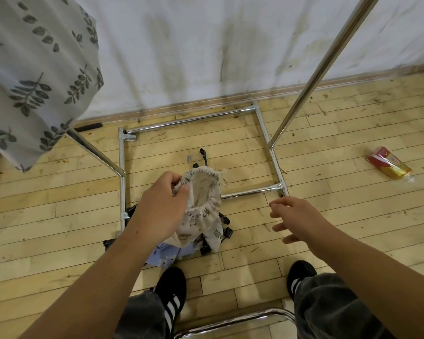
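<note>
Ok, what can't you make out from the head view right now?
All head view.
The blue cloth on the floor: mostly hidden under the cream cloth and left hand.
The leaf-print fabric: cut off by the top and left edges.
The red packet: lettering too small to read.

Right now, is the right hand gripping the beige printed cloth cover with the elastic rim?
No, the right hand is open, clear of the beige printed cloth cover; only the left hand pinches it.

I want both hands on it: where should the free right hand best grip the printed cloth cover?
Probably the gathered elastic rim on its right side, opposite the left hand, coming from the right. The printed cloth cover hangs mouth up, leaving that edge exposed toward the right hand.
</note>
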The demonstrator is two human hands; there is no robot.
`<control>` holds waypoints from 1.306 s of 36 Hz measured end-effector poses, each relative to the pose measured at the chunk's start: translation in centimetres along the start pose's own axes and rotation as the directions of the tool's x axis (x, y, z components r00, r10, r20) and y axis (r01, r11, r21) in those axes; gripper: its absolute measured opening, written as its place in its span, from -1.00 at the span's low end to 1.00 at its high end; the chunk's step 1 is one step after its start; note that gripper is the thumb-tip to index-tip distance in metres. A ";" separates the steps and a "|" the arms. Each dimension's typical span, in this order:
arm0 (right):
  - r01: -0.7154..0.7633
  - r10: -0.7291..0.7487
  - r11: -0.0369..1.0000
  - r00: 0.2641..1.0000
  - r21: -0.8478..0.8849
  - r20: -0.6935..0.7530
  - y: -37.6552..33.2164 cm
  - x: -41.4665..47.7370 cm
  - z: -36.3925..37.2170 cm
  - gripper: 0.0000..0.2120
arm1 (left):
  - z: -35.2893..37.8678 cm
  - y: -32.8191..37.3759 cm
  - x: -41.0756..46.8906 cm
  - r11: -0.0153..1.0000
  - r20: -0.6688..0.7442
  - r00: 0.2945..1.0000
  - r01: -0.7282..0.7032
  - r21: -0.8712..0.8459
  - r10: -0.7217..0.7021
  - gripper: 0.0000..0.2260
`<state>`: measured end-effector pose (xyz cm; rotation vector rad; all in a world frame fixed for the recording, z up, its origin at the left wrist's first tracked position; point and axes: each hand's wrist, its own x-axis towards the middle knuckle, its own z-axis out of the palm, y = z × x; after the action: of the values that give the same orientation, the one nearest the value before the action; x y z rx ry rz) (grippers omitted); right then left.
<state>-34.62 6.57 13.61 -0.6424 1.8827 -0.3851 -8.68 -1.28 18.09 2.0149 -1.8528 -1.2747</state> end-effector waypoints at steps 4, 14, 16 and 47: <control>-0.034 0.030 0.996 0.998 -0.078 -0.057 1.8 2.5 0.5 -0.84 | 0.2 -0.1 0.2 1.000 -0.001 1.000 0.020 -0.010 -0.020 -0.77; -0.122 0.098 0.980 0.983 -0.156 -0.153 7.6 9.5 0.8 -0.83 | 1.6 -0.6 -0.1 0.978 -0.057 0.996 0.055 -0.203 -0.068 -0.84; -0.132 0.106 0.979 0.981 -0.157 -0.162 8.6 10.7 1.2 -0.83 | 1.7 -0.7 -0.2 0.974 -0.061 0.996 0.053 -0.221 -0.068 -0.81; -0.113 0.033 0.891 0.982 -0.439 -0.185 18.5 25.1 8.0 -0.88 | 4.9 -3.5 2.4 0.861 0.027 0.979 0.190 -0.472 -0.201 -0.76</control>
<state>-39.29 6.75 -18.23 -0.8608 2.1790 0.0555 -9.33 -0.41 11.70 1.9572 -1.1834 -1.5605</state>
